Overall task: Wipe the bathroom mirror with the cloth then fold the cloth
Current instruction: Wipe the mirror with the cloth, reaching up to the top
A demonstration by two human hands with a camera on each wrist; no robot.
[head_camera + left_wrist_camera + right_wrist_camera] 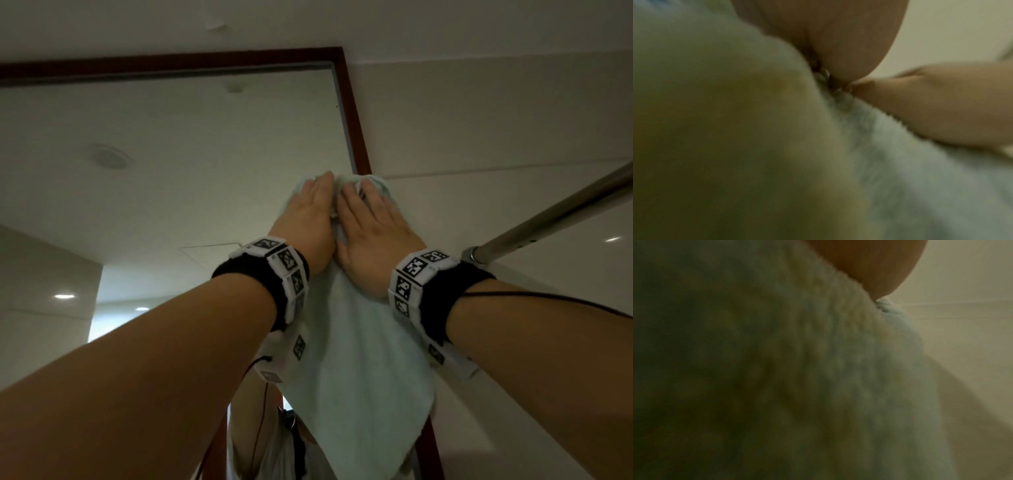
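Both your hands, left point(305, 219) and right point(370, 233), press flat with straight fingers on the cloth point(359, 377) at the mirror point(171, 154) right edge, so easing pressure could let it slide down.

Red-framed mirror point(171, 164), pale cloth point(359, 359) spread flat against its right edge

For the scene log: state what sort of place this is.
Most likely a bathroom: a large wall mirror in a dark red frame, pale wall tiles, and a metal rail fixed beside it.
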